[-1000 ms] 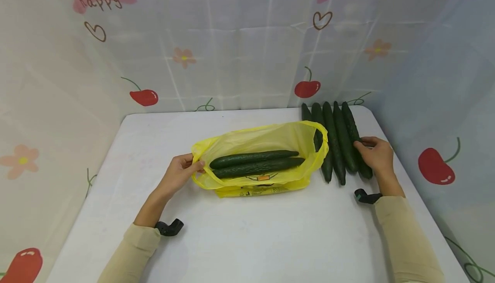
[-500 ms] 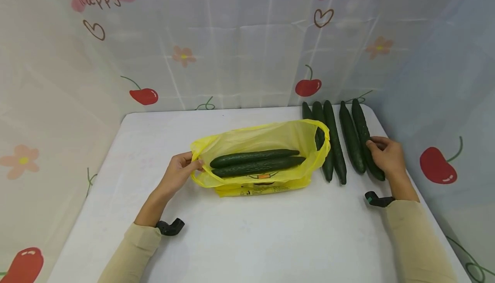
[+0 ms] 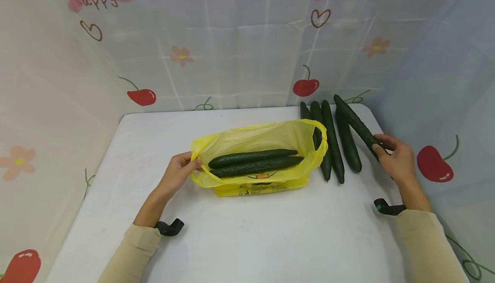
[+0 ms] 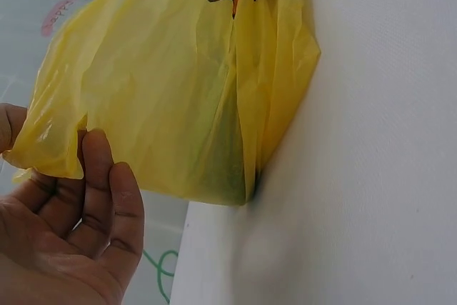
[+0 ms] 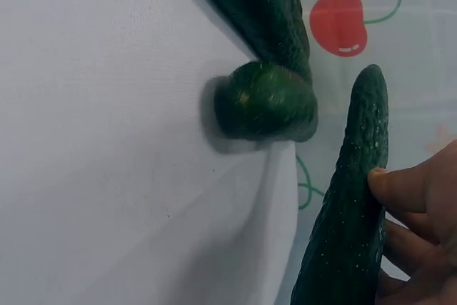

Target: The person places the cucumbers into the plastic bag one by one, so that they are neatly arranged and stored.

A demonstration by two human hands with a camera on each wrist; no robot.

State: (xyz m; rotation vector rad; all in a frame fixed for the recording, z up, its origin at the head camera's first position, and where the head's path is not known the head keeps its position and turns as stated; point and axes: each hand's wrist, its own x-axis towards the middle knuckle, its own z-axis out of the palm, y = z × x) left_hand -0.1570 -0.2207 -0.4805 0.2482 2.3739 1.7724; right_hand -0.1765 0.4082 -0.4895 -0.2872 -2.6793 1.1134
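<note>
My left hand pinches the left rim of a yellow plastic bag, its mouth spread wide. Two dark green cucumbers lie side by side in the bag. At the table's right side, my right hand grips another cucumber near its near end, tilted with its far end pointing up and left. In the right wrist view, the thumb and fingers hold this cucumber from one side. In the left wrist view, the bag's yellow film is between my thumb and fingers.
Several more cucumbers lie in a row right of the bag, the leftmost partly behind its rim. The white tabletop ends at a patterned curtain behind, with more fabric on both sides. A black wrist camera sits on each wrist.
My right hand has pulled the rightmost cucumber away to the right and lifted it off the table, tilting it; a neighbouring cucumber shifted right too. My left hand and the bag stayed nearly still.
</note>
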